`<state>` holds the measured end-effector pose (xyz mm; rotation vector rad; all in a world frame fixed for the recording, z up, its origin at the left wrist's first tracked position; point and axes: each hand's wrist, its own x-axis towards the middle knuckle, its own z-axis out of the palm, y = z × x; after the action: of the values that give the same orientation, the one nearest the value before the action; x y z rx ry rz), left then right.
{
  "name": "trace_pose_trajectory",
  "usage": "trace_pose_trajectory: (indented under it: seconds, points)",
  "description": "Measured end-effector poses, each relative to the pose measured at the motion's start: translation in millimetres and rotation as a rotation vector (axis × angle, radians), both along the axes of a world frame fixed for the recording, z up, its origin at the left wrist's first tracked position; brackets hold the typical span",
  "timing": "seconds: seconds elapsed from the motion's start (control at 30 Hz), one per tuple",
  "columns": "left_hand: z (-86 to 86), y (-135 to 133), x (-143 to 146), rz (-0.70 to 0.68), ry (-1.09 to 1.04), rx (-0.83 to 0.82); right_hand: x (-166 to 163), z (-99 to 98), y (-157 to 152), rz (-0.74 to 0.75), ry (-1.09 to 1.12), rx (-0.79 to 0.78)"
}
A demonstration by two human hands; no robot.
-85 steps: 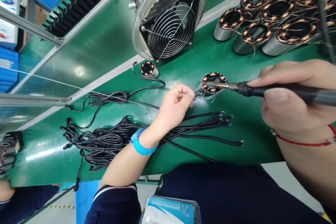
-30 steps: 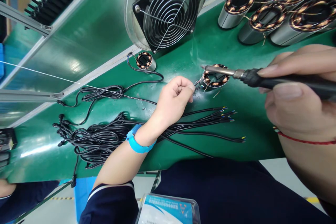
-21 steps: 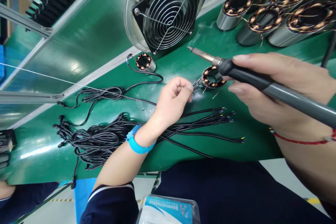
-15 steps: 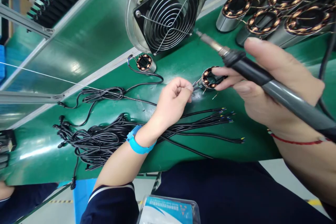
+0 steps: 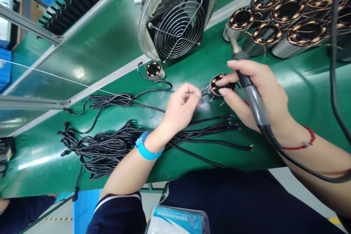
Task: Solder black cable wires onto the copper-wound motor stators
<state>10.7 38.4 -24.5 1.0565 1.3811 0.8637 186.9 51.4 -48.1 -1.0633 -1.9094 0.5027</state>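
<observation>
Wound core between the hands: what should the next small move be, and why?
Probably, the right hand should steady the core with thumb and finger: both overlap it in view, the soldering iron it holds points away from the core, and the left hand pinches wires beside it.

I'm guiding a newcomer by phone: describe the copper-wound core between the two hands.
Start from the large grille-covered fan. Below and right of it on the green bench, between the left hand and right hand, is the copper-wound core. Unlike the crowded cores at upper right or the lone core by the fan, its leads run to the left fingers.
</observation>
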Motion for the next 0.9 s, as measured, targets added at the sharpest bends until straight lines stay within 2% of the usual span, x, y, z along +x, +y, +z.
trace_pose_trajectory:
  seconds: [0.3,0.37,0.53,0.6,0.7,0.9]
  points:
    - [-8.8,-6,-3,0.000,0.059,0.166,-12,-4.0,-1,0.044,0.050,-0.059]
    - [-12.1,-7,-5,-0.015,0.099,0.288,-13,-4.6,-1,0.062,0.096,-0.068]
    - [-15.4,-5,-11,-0.130,0.325,0.784,-13,-4.4,1,0.089,0.180,-0.086]
    - [-15.2,-4,-12,-0.170,0.397,0.878,-13,-4.3,2,0.092,0.180,-0.095]
    - [-14.2,-4,-12,-0.187,0.469,0.874,-12,-5.2,4,0.112,0.169,-0.090]
    - [-13.0,-4,-11,-0.149,0.538,0.692,2,-9.3,11,0.179,-0.043,0.068]
